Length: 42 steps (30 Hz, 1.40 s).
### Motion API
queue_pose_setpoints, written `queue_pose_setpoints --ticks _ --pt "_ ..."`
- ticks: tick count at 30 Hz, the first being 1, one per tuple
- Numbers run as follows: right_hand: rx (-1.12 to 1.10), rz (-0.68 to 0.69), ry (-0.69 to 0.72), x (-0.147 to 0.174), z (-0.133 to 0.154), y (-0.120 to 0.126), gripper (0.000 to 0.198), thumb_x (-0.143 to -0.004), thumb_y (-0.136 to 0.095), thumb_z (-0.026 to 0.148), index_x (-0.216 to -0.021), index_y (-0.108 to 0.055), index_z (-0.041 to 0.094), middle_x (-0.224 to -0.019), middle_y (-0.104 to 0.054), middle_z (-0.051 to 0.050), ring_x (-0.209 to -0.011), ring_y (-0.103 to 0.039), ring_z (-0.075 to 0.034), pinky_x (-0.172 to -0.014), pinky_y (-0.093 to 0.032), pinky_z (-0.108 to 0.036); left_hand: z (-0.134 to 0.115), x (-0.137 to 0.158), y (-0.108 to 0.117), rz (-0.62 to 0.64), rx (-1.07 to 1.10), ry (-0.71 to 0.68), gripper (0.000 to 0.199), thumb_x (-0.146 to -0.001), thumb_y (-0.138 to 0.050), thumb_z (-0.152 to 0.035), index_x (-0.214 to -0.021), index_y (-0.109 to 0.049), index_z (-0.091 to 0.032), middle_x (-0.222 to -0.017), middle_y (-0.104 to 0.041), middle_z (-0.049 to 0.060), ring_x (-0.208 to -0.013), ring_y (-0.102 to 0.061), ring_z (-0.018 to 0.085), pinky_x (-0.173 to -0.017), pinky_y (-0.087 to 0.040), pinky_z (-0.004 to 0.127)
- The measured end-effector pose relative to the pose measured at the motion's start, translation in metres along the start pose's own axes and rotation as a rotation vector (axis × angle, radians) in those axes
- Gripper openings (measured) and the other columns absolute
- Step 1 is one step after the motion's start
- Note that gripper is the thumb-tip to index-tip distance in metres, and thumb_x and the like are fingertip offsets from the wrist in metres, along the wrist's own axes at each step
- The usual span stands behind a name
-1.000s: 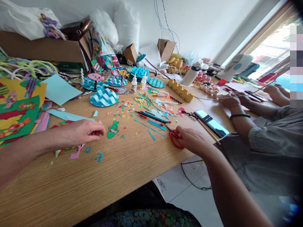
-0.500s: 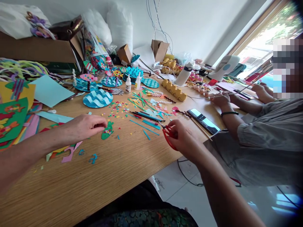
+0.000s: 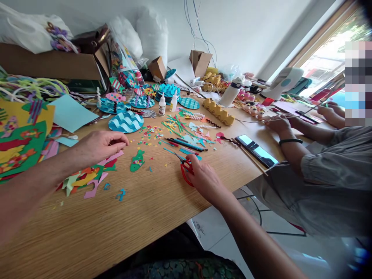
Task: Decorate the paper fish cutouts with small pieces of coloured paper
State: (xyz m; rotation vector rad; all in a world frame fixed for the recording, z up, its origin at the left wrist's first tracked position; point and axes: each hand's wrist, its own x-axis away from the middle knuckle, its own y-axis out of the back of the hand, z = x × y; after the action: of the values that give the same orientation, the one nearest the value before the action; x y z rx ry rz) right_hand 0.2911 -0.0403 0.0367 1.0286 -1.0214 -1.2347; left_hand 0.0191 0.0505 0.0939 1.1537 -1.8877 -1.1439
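Observation:
In my right hand (image 3: 200, 174) is a pair of red-handled scissors (image 3: 185, 170), its blades pointing up and left over the table. My left hand (image 3: 109, 145) hovers above paper scraps with its fingers loosely bent, a gap between thumb and forefinger, and nothing visible in it. Just right of that hand lies a green paper fish (image 3: 137, 161) with coloured pieces on it. Several pencils (image 3: 186, 144) and thin blue paper strips rest beyond the scissors. Tiny paper bits (image 3: 149, 133) are scattered behind the fish.
Blue wavy paper discs (image 3: 126, 122), glue bottles (image 3: 162, 104) and a yellow egg-carton strip (image 3: 217, 111) stand farther back. Coloured paper sheets (image 3: 29, 143) lie left. A phone (image 3: 255, 150) and a wooden stick (image 3: 252, 158) are at the right, near another person's hands (image 3: 277, 123).
My right hand has brought the scissors left, closer to the green fish. My left hand has drawn back slightly from the fish. The view has shifted a little.

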Motion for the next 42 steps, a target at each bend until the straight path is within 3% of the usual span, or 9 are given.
queue_pose_setpoints --ticks 7,11,18,23,28,32,38,40,42 --pt "0.074 -0.012 -0.051 -0.002 0.0 -0.006 0.027 -0.085 -0.034 0.026 -0.109 -0.043 0.019 -0.077 -0.063 -0.008 -0.066 -0.057 -0.019 -0.053 -0.027 -0.024 -0.003 0.0 -0.007 0.031 0.036 -0.03 0.025 -0.078 -0.044 -0.036 -0.087 -0.058 -0.017 -0.07 -0.06 -0.002 -0.065 -0.052 0.014 -0.059 -0.034 0.022" --pt "-0.047 -0.034 -0.063 -0.002 -0.004 -0.005 0.031 -0.083 -0.038 0.028 -0.113 -0.042 0.018 -0.077 -0.062 -0.007 -0.067 -0.056 -0.017 -0.056 -0.031 -0.024 -0.001 -0.001 -0.012 0.05 0.036 -0.07 0.025 -0.078 -0.044 -0.036 -0.086 -0.058 -0.018 -0.075 -0.062 -0.001 -0.069 -0.052 0.015 -0.061 -0.035 0.022" --pt "-0.519 -0.066 -0.008 0.0 -0.018 0.005 0.031 -0.077 -0.047 0.027 -0.107 -0.042 0.021 -0.066 -0.054 0.003 -0.058 -0.045 -0.01 -0.057 -0.035 -0.022 0.002 -0.011 -0.023 0.109 0.102 -0.096 0.028 -0.077 -0.042 -0.039 -0.084 -0.059 -0.018 -0.071 -0.062 0.001 -0.065 -0.053 0.016 -0.057 -0.038 0.024" --pt "-1.106 0.144 0.013 -0.001 -0.014 0.014 0.038 -0.069 -0.057 0.027 -0.103 -0.04 0.021 -0.065 -0.05 0.006 -0.049 -0.038 -0.006 -0.044 -0.028 -0.018 -0.017 -0.013 -0.043 0.143 0.33 -0.174 0.034 -0.074 -0.046 -0.039 -0.098 -0.057 -0.018 -0.083 -0.063 0.003 -0.074 -0.058 0.018 -0.065 -0.046 0.029" --pt "-1.37 0.285 0.028 -0.005 -0.003 0.017 0.043 -0.065 -0.063 0.025 -0.101 -0.04 0.022 -0.066 -0.049 0.006 -0.047 -0.034 -0.004 -0.041 -0.024 -0.017 -0.052 -0.009 -0.057 0.164 0.353 -0.25 0.042 -0.073 -0.048 -0.034 -0.112 -0.052 -0.02 -0.107 -0.058 0.005 -0.08 -0.058 0.016 -0.074 -0.046 0.029" --pt "-1.441 0.343 0.062 -0.011 0.001 0.012 0.045 -0.064 -0.064 0.023 -0.102 -0.041 0.023 -0.068 -0.05 0.006 -0.046 -0.034 -0.004 -0.041 -0.024 -0.016 -0.065 -0.014 -0.063 0.225 0.442 -0.33 0.034 -0.076 -0.047 -0.032 -0.107 -0.055 -0.02 -0.105 -0.059 0.004 -0.083 -0.057 0.015 -0.076 -0.044 0.028" --pt "-1.433 0.356 0.08 -0.014 0.003 0.012 0.046 -0.062 -0.066 0.025 -0.1 -0.041 0.022 -0.067 -0.049 0.006 -0.048 -0.036 -0.004 -0.041 -0.023 -0.016 -0.065 -0.019 -0.068 0.319 0.41 -0.288 0.018 -0.076 -0.045 -0.03 -0.073 -0.058 -0.018 -0.066 -0.057 -0.003 -0.064 -0.052 0.013 -0.057 -0.038 0.023" --pt "-1.351 0.312 0.086 -0.014 -0.002 0.015 0.043 -0.064 -0.064 0.027 -0.1 -0.042 0.022 -0.066 -0.049 0.006 -0.05 -0.039 -0.005 -0.043 -0.026 -0.017 -0.063 -0.019 -0.07 0.314 0.385 -0.254 0.02 -0.075 -0.046 -0.033 -0.07 -0.058 -0.018 -0.061 -0.054 -0.003 -0.06 -0.05 0.013 -0.054 -0.036 0.023" --pt "-1.192 0.181 0.074 -0.015 -0.012 0.017 0.039 -0.066 -0.061 0.027 -0.101 -0.043 0.021 -0.065 -0.049 0.006 -0.052 -0.04 -0.006 -0.046 -0.029 -0.018 -0.061 -0.017 -0.072 0.297 0.345 -0.262 0.021 -0.075 -0.046 -0.033 -0.072 -0.06 -0.018 -0.064 -0.057 -0.002 -0.064 -0.052 0.014 -0.057 -0.038 0.024"
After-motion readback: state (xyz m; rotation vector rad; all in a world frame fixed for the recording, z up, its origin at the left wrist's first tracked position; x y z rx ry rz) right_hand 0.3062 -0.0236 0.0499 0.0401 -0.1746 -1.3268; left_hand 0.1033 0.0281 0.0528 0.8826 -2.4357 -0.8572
